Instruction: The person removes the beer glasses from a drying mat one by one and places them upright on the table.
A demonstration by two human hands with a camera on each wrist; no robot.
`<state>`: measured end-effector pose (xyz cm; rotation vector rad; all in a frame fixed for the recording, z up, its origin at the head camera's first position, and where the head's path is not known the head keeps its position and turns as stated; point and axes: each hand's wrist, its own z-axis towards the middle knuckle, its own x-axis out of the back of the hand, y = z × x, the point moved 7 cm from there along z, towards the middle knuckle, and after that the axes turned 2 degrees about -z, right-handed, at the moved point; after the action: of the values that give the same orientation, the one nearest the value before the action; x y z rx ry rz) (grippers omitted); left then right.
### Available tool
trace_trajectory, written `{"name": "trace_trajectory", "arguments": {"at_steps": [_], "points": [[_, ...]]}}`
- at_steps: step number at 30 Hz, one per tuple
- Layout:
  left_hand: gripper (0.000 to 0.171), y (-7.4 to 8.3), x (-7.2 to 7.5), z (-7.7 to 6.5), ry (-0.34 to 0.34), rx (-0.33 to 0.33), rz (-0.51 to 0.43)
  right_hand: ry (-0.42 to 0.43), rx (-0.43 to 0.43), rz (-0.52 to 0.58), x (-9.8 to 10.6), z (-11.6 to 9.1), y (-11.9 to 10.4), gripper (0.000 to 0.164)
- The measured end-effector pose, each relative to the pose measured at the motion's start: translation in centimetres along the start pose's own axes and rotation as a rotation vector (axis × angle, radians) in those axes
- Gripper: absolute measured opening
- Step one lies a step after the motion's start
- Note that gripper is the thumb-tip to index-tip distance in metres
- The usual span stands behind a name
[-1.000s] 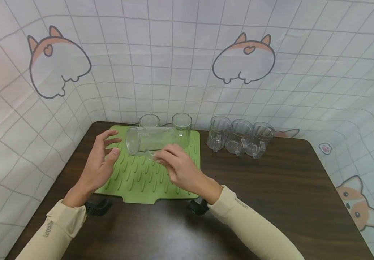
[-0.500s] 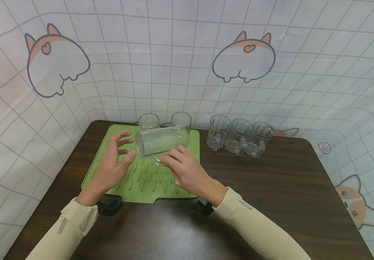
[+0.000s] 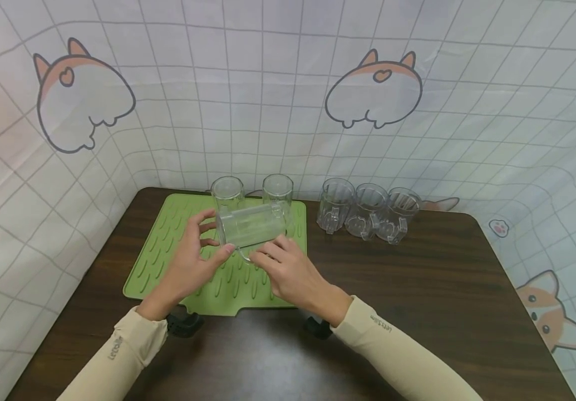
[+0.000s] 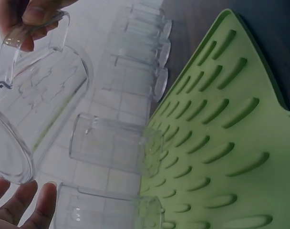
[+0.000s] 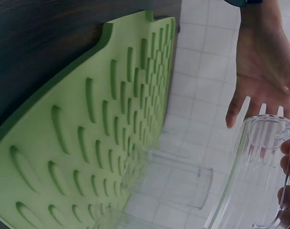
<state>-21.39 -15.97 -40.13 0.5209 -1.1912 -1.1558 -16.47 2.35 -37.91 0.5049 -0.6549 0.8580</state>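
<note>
A clear glass mug (image 3: 255,224) lies sideways in the air over the green drying mat (image 3: 157,253). My right hand (image 3: 288,273) grips its handle (image 3: 241,254) with curled fingers, seen close up in the left wrist view. At the mug's left end is my left hand (image 3: 195,259), its thumb in front and its spread fingers behind, fingertips right at the rim of that end. In the right wrist view the left hand (image 5: 264,71) shows behind the mug (image 5: 259,167) with its fingers loosely extended.
Two clear mugs stand at the mat's back edge, a left one (image 3: 227,192) and a right one (image 3: 277,189). Three more, among them a mug (image 3: 336,203), stand close together on the dark wooden table (image 3: 418,289) right of the mat. A grid-patterned cloth (image 3: 247,111) hangs behind.
The held mug has shifted right and slightly nearer, its left end dipping lower. My left hand has moved right along with it and closed the gap to its end.
</note>
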Motion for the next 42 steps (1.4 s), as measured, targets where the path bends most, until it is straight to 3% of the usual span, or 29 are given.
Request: {"name": "trace_trajectory", "arguments": {"at_steps": [14,26,42], "points": [[0.075,-0.6,-1.9,0.2,0.013,-0.019,-0.006,-0.029,0.012,-0.037,-0.6,-1.1,-0.3,0.031],[0.072,-0.9,-2.1,0.2,0.014,0.009,-0.025,-0.049,0.016,-0.049,-0.7,-1.4,-0.2,0.032],[0.065,-0.8,-2.0,0.1,0.072,-0.033,-0.110,-0.030,0.018,-0.049,-0.3,-1.5,-0.3,0.022]]}}
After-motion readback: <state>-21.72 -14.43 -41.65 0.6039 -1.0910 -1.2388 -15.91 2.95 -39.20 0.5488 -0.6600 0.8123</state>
